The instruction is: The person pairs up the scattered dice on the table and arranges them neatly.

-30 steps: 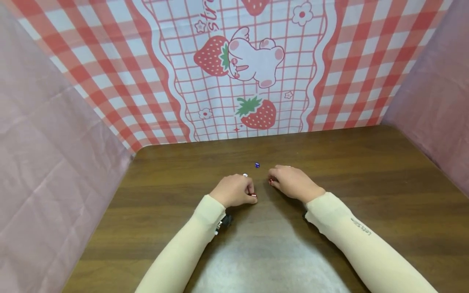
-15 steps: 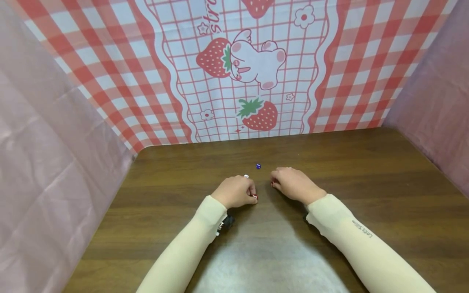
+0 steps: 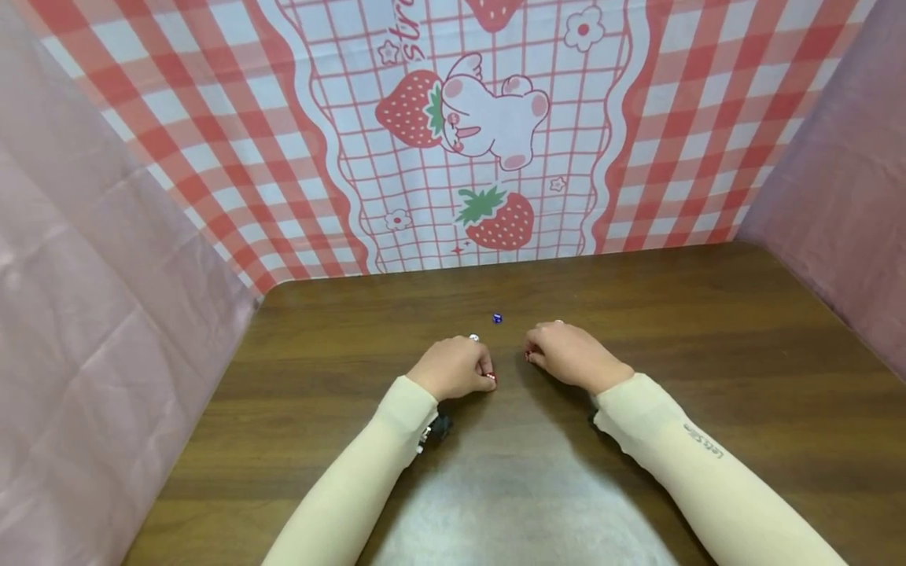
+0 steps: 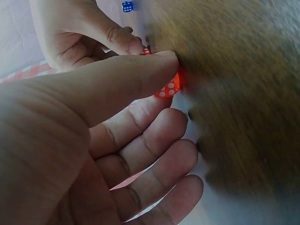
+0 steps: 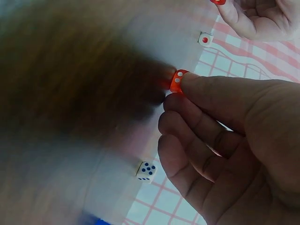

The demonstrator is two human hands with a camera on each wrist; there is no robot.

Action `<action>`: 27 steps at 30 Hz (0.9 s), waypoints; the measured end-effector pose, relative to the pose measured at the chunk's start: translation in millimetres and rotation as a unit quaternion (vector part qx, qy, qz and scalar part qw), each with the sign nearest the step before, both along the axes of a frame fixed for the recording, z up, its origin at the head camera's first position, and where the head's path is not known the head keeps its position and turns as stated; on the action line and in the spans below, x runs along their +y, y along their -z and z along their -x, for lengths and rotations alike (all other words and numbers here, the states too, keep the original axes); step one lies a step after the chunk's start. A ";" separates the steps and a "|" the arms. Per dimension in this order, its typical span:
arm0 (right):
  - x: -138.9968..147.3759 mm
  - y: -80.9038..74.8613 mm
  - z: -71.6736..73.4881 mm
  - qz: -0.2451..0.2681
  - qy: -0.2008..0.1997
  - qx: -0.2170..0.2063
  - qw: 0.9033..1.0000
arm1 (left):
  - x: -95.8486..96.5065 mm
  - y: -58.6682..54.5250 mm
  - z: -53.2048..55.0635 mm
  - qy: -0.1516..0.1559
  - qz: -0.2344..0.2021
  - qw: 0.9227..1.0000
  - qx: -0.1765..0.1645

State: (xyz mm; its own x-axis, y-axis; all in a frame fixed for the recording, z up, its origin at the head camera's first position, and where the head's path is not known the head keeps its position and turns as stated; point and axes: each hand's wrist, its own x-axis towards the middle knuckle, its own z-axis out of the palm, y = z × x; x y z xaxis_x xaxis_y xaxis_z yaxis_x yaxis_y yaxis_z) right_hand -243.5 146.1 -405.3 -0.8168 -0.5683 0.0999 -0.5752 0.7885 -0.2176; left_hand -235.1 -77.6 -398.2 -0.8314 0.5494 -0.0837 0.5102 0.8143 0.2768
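My left hand (image 3: 453,369) pinches a clear red die (image 4: 168,88) with white pips between thumb and forefinger, low over the table. The other fingers curve loosely below it in the left wrist view. Across a small gap, my right hand (image 3: 572,358) pinches another red die (image 5: 177,81) by thumb and forefinger, close to the wood. A blue die (image 3: 497,318) lies beyond the gap between both hands. Just past the left knuckles is a white die (image 3: 473,337). In the right wrist view, a white die with dark pips (image 5: 146,171) sits below the right fingertips.
A white die with a red pip (image 5: 205,39) shows near the left hand in the right wrist view. Past the right hand, the left wrist view has a blue die (image 4: 127,6). Behind the wooden table (image 3: 340,330) hangs a strawberry-print cloth (image 3: 453,157); pink cloths flank it.
My right hand has shifted very slightly right with its red die, which shows less in the head view. The left hand and the blue die stay about where they were.
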 end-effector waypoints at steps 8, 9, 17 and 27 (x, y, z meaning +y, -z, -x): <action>5.2 0.9 -2.1 0.006 -0.003 0.001 1.000 | 0.5 -0.7 -1.4 -0.003 0.004 1.000 -0.003; 6.2 0.7 -2.6 0.006 -0.001 -0.003 1.000 | 0.6 -0.9 -1.6 -0.003 0.003 1.000 -0.004; 15.7 0.2 -6.7 0.008 0.007 -0.023 1.000 | 1.8 -3.9 -4.3 0.001 0.003 1.000 -0.002; 25.8 -1.5 -15.9 0.014 0.014 -0.037 0.999 | 6.0 -2.7 -7.7 0.014 0.010 1.000 0.007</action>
